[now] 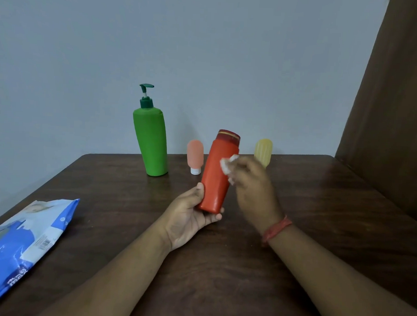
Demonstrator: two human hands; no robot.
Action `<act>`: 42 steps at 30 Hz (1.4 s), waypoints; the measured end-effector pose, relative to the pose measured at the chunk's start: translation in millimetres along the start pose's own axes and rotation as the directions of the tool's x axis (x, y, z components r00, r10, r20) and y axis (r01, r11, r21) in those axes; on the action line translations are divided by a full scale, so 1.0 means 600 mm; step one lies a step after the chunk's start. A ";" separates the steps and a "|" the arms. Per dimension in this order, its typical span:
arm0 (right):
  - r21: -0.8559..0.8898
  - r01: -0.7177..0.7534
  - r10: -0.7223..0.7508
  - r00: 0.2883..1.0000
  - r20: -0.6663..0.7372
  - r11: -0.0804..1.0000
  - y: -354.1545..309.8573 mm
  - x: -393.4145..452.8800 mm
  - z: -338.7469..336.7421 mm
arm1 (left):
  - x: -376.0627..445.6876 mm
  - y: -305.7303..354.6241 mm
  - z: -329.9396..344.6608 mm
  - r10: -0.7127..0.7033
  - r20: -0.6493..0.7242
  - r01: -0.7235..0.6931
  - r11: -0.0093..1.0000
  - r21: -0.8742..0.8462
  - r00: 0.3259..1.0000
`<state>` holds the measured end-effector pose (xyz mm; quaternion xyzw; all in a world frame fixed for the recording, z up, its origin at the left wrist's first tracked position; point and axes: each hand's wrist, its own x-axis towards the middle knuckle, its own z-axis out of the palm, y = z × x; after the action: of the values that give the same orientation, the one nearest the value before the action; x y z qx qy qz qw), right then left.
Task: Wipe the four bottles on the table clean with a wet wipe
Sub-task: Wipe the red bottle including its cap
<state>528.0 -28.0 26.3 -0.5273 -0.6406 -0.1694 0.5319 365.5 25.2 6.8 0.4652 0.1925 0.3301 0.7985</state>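
My left hand (188, 216) grips the base of a red bottle (216, 175) with a dark red cap, holding it tilted above the table. My right hand (251, 188) holds a crumpled white wet wipe (227, 166) against the bottle's right side. A tall green pump bottle (151, 141) stands at the back of the table. To its right a small pink tube (195, 155) stands on its white cap. A small yellow tube (263, 150) stands behind my right hand, its lower part hidden.
A blue and white wet wipe pack (19, 242) lies at the left edge of the dark wooden table (221, 278). A grey wall rises behind the table, and a brown curtain (396, 106) hangs at the right.
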 end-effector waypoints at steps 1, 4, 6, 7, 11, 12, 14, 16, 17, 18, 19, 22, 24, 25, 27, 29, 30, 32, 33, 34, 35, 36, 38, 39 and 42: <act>-0.057 0.080 -0.073 0.991 0.112 0.995 -0.009 -0.013 0.007 | 0.001 0.001 -0.001 0.013 0.000 -0.013 1.000 -0.015 1.000; -0.142 0.333 -0.282 0.914 0.292 0.932 -0.002 -0.018 0.010 | 0.003 0.003 0.000 0.035 -0.009 -0.035 0.999 -0.018 0.999; -0.151 0.230 -0.211 0.968 0.134 0.961 0.005 0.000 0.011 | 0.003 0.002 0.001 0.027 -0.016 -0.027 1.000 0.017 1.000; -0.163 0.171 -0.159 0.984 0.084 0.972 0.003 0.005 0.008 | 0.002 0.002 0.002 0.021 -0.022 -0.021 0.999 0.029 1.000; -0.059 0.368 -0.314 0.857 0.409 0.928 -0.030 -0.024 0.001 | 0.003 0.006 -0.003 0.041 -0.073 -0.046 0.997 -0.054 0.996; -0.023 0.390 -0.336 0.820 0.463 0.921 -0.031 -0.027 -0.002 | 0.005 0.008 -0.004 0.048 -0.083 -0.055 0.996 -0.077 0.995; -0.035 0.342 -0.305 0.876 0.373 0.939 -0.018 -0.018 -0.001 | 0.005 0.009 -0.004 0.051 -0.082 -0.057 0.995 -0.085 0.995; -0.065 0.164 -0.150 0.973 0.176 0.984 -0.006 -0.009 0.002 | 0.004 0.009 -0.004 0.049 -0.068 -0.054 0.996 -0.066 0.996; -0.062 0.101 -0.092 0.987 0.129 0.993 -0.006 -0.010 0.000 | 0.003 0.009 -0.004 0.049 -0.064 -0.053 0.997 -0.062 0.997; -0.055 0.094 -0.086 0.988 0.130 0.994 -0.010 -0.015 0.000 | 0.002 0.008 -0.004 0.052 -0.059 -0.056 0.996 -0.064 0.997; -0.051 0.129 -0.118 0.978 0.172 0.990 -0.016 -0.022 0.001 | 0.002 0.009 -0.005 0.057 -0.057 -0.061 0.996 -0.068 0.997; -0.032 0.297 -0.270 0.904 0.332 0.954 -0.024 -0.031 0.002 | 0.004 0.012 -0.007 0.068 -0.068 -0.073 0.994 -0.083 0.995; -0.065 0.238 -0.218 0.949 0.229 0.969 -0.010 -0.016 0.002 | 0.004 0.012 -0.007 0.057 -0.057 -0.060 0.997 -0.052 0.997; -0.078 0.174 -0.161 0.975 0.151 0.982 -0.004 -0.009 0.000 | 0.003 0.011 -0.005 0.049 -0.052 -0.051 0.998 -0.035 0.997; -0.079 0.122 -0.113 0.988 0.107 0.989 -0.002 -0.007 -0.009 | 0.002 0.008 -0.004 0.040 -0.045 -0.040 0.999 -0.007 0.998; -0.053 0.234 -0.218 0.951 0.217 0.971 -0.012 -0.020 -0.008 | 0.001 0.008 -0.005 0.049 -0.045 -0.049 0.999 0.017 0.998; -0.033 0.315 -0.291 0.908 0.301 0.948 -0.018 -0.027 -0.006 | 0.002 0.008 -0.006 0.055 -0.053 -0.054 0.998 0.025 0.997; -0.034 0.414 -0.370 0.845 0.387 0.910 -0.015 -0.027 -0.005 | 0.002 0.008 -0.007 0.059 -0.060 -0.057 0.998 0.037 0.996; -0.057 0.418 -0.370 0.854 0.367 0.907 -0.009 -0.022 -0.004 | 0.002 0.007 -0.007 0.060 -0.055 -0.058 0.997 0.042 0.997; -0.080 0.390 -0.348 0.883 0.314 0.917 -0.002 -0.016 -0.004 | 0.001 0.008 -0.006 0.061 -0.046 -0.059 0.997 0.050 0.997; -0.090 0.327 -0.297 0.923 0.244 0.941 0.004 -0.012 -0.004 | 0.000 0.008 -0.005 0.059 -0.036 -0.057 0.997 0.060 0.998; -0.081 0.239 -0.222 0.958 0.180 0.968 0.009 -0.008 -0.007 | -0.001 0.008 -0.005 0.053 -0.028 -0.051 0.996 0.071 0.998; -0.045 0.077 -0.073 0.993 0.088 0.996 0.017 -0.005 -0.012 | -0.006 0.006 -0.003 0.039 -0.009 -0.038 0.994 0.105 0.999; -0.037 0.000 0.001 0.999 0.040 0.999 0.020 -0.005 -0.014 | -0.007 0.004 -0.002 0.027 0.004 -0.027 0.991 0.133 1.000; 0.021 -0.185 0.186 0.977 -0.105 0.983 0.032 0.008 -0.027 | -0.009 -0.001 0.006 -0.015 0.054 -0.001 0.959 0.284 0.998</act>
<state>553.1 -31.0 30.0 -0.5720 -0.5602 -0.1433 0.5817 364.2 19.2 8.1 0.5831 0.2170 0.2830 0.7299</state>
